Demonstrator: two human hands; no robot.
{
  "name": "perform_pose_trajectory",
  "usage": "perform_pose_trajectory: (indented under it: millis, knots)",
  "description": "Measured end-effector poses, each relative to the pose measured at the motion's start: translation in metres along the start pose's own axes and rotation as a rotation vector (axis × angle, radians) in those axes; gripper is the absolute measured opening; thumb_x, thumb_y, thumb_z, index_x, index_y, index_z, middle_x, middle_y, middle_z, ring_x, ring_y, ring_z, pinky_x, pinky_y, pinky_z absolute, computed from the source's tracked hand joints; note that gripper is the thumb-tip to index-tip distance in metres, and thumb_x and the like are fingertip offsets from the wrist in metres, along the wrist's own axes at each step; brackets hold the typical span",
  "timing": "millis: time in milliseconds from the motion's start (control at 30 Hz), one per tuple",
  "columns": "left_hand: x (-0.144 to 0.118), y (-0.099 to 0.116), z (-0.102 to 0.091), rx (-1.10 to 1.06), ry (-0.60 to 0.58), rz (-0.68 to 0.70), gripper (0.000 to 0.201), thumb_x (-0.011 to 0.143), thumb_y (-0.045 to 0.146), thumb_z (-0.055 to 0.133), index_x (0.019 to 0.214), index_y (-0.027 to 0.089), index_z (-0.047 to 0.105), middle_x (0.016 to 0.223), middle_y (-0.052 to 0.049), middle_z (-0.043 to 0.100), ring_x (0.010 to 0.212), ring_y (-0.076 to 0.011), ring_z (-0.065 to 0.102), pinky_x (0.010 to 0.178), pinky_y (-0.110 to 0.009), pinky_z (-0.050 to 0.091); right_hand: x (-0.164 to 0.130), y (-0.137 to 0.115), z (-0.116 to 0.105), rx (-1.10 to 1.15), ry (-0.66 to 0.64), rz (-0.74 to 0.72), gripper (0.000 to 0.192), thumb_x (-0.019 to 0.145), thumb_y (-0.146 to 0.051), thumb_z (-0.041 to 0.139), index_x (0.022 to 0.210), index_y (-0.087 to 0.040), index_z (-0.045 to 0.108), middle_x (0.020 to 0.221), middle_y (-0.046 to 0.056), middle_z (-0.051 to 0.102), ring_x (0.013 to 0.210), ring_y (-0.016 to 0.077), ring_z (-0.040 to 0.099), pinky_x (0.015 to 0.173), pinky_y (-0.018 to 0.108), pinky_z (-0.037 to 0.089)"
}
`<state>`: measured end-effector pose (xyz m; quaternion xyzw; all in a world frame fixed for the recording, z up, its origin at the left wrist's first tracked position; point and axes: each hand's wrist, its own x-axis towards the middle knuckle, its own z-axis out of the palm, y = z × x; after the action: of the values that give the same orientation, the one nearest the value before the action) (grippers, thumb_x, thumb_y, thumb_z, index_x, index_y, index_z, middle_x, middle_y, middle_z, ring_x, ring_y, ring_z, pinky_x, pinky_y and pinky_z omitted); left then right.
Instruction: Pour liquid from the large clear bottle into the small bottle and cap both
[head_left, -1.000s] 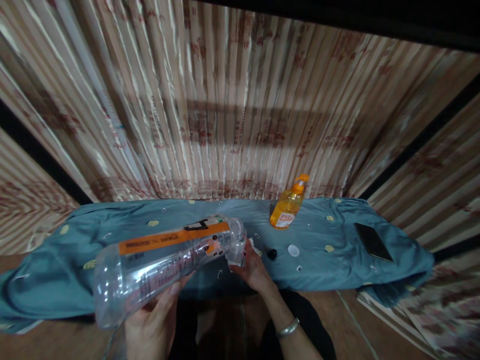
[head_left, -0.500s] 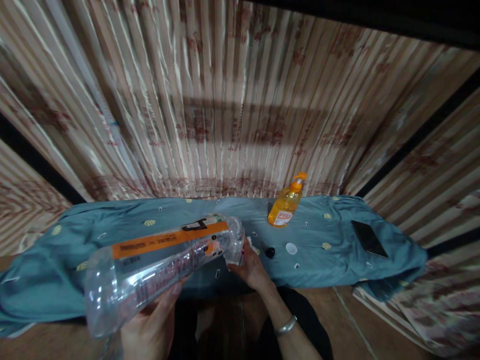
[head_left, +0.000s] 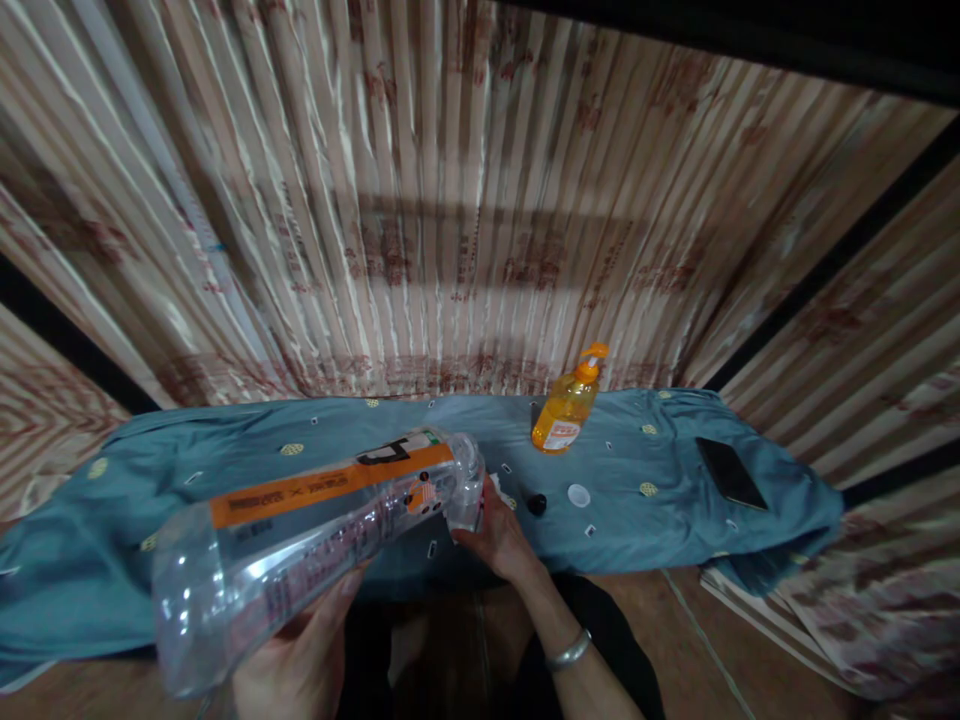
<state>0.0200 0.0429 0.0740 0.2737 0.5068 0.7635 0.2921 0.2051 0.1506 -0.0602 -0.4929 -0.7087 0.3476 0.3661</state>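
Holding the big clear plastic bottle (head_left: 300,540) on its side over the blue cloth (head_left: 660,500), the left hand (head_left: 296,665) cups its body while the right hand (head_left: 499,535) grips its neck. Since a moment ago the bottle's bottom end has dipped lower; both grips look unchanged.

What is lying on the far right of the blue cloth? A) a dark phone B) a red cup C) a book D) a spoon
A: a flat dark phone lies on the right end of the blue cloth, past the orange pump bottle.
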Motion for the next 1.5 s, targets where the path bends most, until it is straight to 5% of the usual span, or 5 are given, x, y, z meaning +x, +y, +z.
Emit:
perform_pose_trajectory:
  millis: [200, 500, 800, 1067, 1500]
  knots:
    - [0.006, -0.015, -0.019, 0.124, -0.043, 0.026, 0.023, 0.062, 0.032, 0.092, 0.076, 0.021, 0.077, 0.071, -0.003, 0.076, 0.103, -0.0335, 0.076, 0.109, -0.057, 0.051, 0.0, 0.001, 0.001, 0.005, 0.012, -0.016, 0.102, 0.069, -0.013, 0.08, 0.159, -0.022, 0.032, 0.146, 0.016, 0.062, 0.135, 0.0343, 0.061, 0.115, 0.054, 0.048]
    - [0.009, -0.024, -0.033, 0.318, -0.032, 0.102, 0.034, 0.066, 0.034, 0.09, 0.095, 0.021, 0.079, 0.079, -0.001, 0.079, 0.084, -0.0275, 0.077, 0.113, -0.055, 0.049, 0.001, 0.003, 0.002, -0.01, -0.004, 0.003, 0.104, 0.069, -0.012, 0.08, 0.159, -0.02, 0.03, 0.15, 0.018, 0.059, 0.141, 0.035, 0.056, 0.118, 0.055, 0.045]
    - [0.009, -0.023, -0.031, 0.298, -0.04, 0.095, 0.027, 0.067, 0.037, 0.089, 0.085, 0.021, 0.078, 0.078, -0.001, 0.077, 0.079, -0.0262, 0.075, 0.11, -0.054, 0.052, 0.001, 0.006, 0.004, -0.013, 0.01, -0.005, 0.102, 0.068, -0.012, 0.08, 0.159, -0.019, 0.032, 0.148, 0.018, 0.061, 0.139, 0.0356, 0.058, 0.116, 0.055, 0.047]
    - [0.012, -0.026, -0.033, 0.339, 0.011, 0.139, 0.031, 0.064, 0.036, 0.09, 0.089, 0.022, 0.077, 0.083, -0.002, 0.077, 0.101, -0.0315, 0.075, 0.109, -0.054, 0.053, 0.001, 0.004, 0.002, -0.03, 0.006, 0.015, 0.102, 0.068, -0.014, 0.08, 0.158, -0.017, 0.032, 0.146, 0.019, 0.062, 0.138, 0.0355, 0.059, 0.116, 0.055, 0.047]
    - [0.006, -0.017, -0.018, 0.227, -0.052, 0.147, 0.019, 0.067, 0.03, 0.088, 0.076, 0.019, 0.076, 0.072, -0.002, 0.076, 0.073, -0.023, 0.074, 0.105, -0.052, 0.055, 0.001, 0.001, 0.0, -0.016, -0.011, 0.029, 0.103, 0.068, -0.014, 0.081, 0.159, -0.02, 0.032, 0.153, 0.017, 0.057, 0.142, 0.0334, 0.055, 0.12, 0.053, 0.044]
